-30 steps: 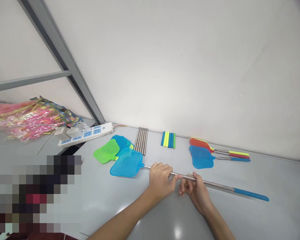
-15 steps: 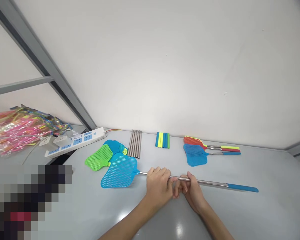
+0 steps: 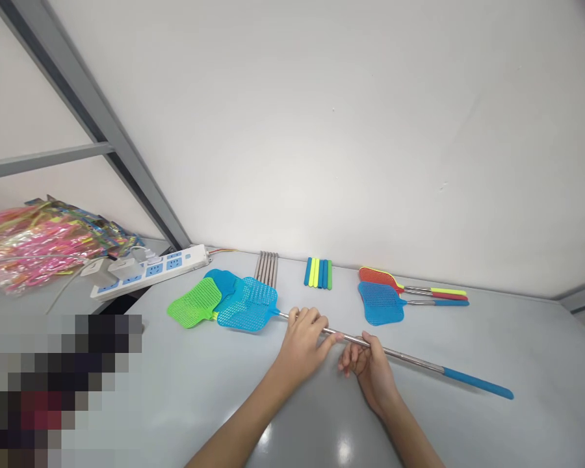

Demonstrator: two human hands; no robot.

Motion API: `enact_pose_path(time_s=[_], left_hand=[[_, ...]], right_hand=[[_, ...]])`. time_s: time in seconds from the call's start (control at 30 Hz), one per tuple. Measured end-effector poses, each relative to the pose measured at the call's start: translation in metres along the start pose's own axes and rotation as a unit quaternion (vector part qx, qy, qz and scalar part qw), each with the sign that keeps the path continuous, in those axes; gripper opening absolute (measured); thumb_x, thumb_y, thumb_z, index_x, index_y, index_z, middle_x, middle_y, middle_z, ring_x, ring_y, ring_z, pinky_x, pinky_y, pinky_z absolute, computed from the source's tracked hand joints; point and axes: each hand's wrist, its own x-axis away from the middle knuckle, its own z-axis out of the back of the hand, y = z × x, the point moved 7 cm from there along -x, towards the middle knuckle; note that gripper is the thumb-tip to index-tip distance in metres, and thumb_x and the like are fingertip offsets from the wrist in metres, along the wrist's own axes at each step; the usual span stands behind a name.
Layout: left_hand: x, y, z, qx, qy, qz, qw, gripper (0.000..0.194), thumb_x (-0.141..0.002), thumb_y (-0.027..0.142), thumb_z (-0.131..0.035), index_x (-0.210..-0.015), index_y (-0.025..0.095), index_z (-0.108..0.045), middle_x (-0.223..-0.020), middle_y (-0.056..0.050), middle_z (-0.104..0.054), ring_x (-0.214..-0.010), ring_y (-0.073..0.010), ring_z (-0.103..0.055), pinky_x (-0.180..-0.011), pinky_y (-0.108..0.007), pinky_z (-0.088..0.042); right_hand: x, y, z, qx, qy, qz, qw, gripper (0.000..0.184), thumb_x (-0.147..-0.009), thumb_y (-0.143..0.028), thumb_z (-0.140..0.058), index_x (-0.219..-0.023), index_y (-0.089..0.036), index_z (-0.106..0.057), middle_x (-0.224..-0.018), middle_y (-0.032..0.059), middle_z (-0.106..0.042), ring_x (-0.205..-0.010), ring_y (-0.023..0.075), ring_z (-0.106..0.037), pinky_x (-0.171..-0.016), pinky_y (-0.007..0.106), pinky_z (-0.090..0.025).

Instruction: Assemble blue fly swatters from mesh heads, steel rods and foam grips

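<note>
Both hands hold one long fly swatter with a blue mesh head (image 3: 248,305), a metal telescopic rod (image 3: 412,360) and a blue grip (image 3: 478,383). My left hand (image 3: 302,341) is wrapped over the rod near the head, its thumb lying along the metal. Around the middle of the rod, my right hand (image 3: 373,370) pinches it from below with thumb and fingers. The swatter slants down to the right. Its head overlaps loose swatter heads, a green one (image 3: 195,303) and a darker blue one (image 3: 221,283), and covers the lower ends of several metal rods (image 3: 268,266).
Several coloured grip sleeves (image 3: 318,273) lie in a row near the wall. Right of them lie red (image 3: 377,278) and blue (image 3: 383,303) swatters with short rods. A white power strip (image 3: 149,273) and plastic-wrapped pink goods (image 3: 53,250) are at the left.
The swatter has tilted: its head moved up and right, while the blue grip end dropped. My left hand moved slightly up with the rod.
</note>
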Motion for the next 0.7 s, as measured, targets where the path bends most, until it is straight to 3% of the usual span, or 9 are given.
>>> enact_pose_path(time_s=[0.23,0.37,0.47,0.7], left_hand=[[-0.001,-0.019,0.012,-0.004,0.054,0.067,0.996,0.041,-0.065,0.059,-0.048,-0.07,0.018,-0.052,-0.08,-0.003,-0.051,-0.079,-0.0177,-0.042,-0.077,-0.032,-0.028],[-0.002,-0.025,0.011,-0.033,0.056,0.09,0.994,0.047,-0.059,0.065,-0.048,-0.057,0.018,-0.048,-0.06,-0.001,-0.05,-0.067,-0.0167,-0.042,-0.07,-0.032,-0.029],[-0.002,-0.024,0.007,-0.049,0.045,0.089,0.994,0.048,-0.06,0.063,-0.049,-0.046,0.018,-0.04,-0.047,0.001,-0.046,-0.059,-0.0152,-0.04,-0.064,-0.031,-0.027],[-0.001,-0.014,0.013,-0.058,0.061,0.069,0.994,0.041,-0.065,0.048,-0.054,-0.042,0.018,-0.038,-0.046,0.0,-0.05,-0.056,-0.0142,-0.041,-0.063,-0.032,-0.025]], right_hand=[[0.002,0.0,0.0,-0.002,-0.002,-0.014,1.0,0.041,-0.077,-0.04,-0.037,-0.046,-0.016,-0.049,-0.048,0.0033,-0.053,-0.05,0.0163,-0.052,-0.047,0.027,-0.036],[0.001,0.0,0.0,0.0,-0.005,-0.014,1.0,0.039,-0.076,-0.04,-0.038,-0.047,-0.016,-0.049,-0.048,0.003,-0.053,-0.048,0.0156,-0.051,-0.047,0.026,-0.034],[0.001,0.0,-0.001,-0.014,-0.014,-0.008,1.0,0.04,-0.075,-0.04,-0.037,-0.045,-0.017,-0.046,-0.044,0.0015,-0.049,-0.047,0.0151,-0.049,-0.047,0.026,-0.033],[0.0,0.009,-0.006,-0.019,-0.076,-0.019,0.997,0.044,-0.078,-0.044,-0.024,-0.042,-0.02,-0.035,-0.035,-0.0011,-0.041,-0.041,0.0154,-0.045,-0.051,0.029,-0.032]])
